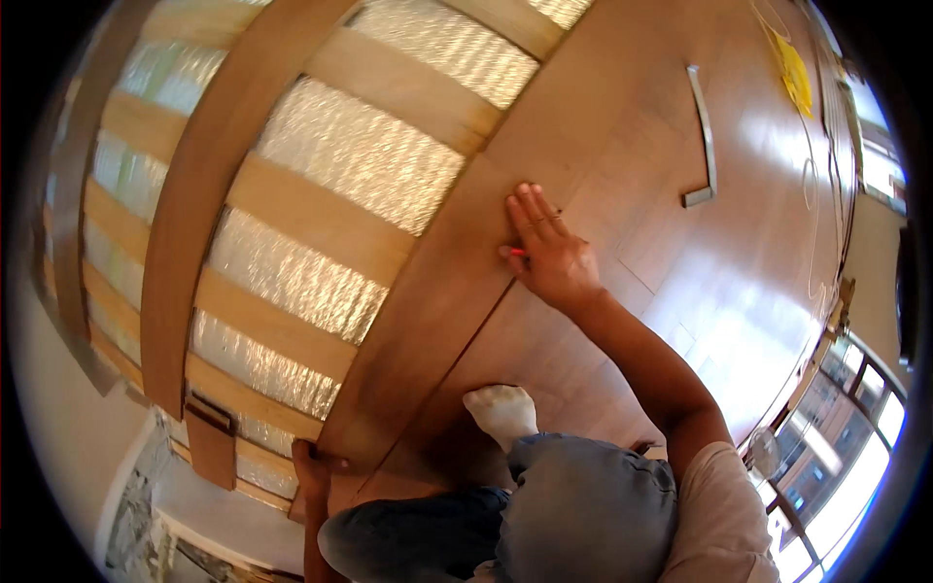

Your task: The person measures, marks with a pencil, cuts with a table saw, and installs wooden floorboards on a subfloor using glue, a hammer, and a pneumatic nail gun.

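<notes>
The right hand (556, 257) lies open, fingers stretched over the brown plank (428, 316) beneath it; a small red item (518, 253) shows by its thumb. The left hand (313, 468) touches the plank's near end, its grip unclear. Foil (364, 146) lies left of the right hand, a metal bar (704, 136) ahead to its right.

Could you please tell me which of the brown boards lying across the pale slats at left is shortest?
The small piece by the lower end of the broad board; that one and the far-left board run much longer.
</notes>
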Demonstrator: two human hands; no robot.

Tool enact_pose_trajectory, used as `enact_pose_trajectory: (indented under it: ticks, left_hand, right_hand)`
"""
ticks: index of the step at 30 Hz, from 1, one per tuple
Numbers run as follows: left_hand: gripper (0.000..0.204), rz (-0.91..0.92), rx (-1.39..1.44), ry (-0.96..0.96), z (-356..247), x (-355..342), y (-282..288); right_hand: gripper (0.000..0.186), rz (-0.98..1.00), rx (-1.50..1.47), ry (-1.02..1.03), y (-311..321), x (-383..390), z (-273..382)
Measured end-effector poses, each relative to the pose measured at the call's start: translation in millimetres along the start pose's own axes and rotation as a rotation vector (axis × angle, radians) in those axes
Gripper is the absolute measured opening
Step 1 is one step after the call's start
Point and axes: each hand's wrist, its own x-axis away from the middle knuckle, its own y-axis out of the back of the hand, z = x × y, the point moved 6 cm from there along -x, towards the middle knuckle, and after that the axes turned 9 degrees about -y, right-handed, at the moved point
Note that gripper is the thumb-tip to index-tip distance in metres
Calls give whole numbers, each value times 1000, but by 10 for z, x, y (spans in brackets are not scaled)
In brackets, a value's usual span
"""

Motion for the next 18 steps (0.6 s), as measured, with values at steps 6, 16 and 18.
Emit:
enact_pose_trajectory:
  ticks: [6, 16, 18]
  left_hand:
    - [20, -88, -274, -327, -357, -150, 151]
    - [98, -714, -257, -392, -41, 855, 265]
    - [96, -745, -235, -353, 198, 1026, 110]
  right_hand:
    - [62, -43, -96, 86, -361, 92, -174]
    - [71, 163, 40, 72, -251, -96, 113]
    - [70, 168, 173, 147, -163, -147, -131]
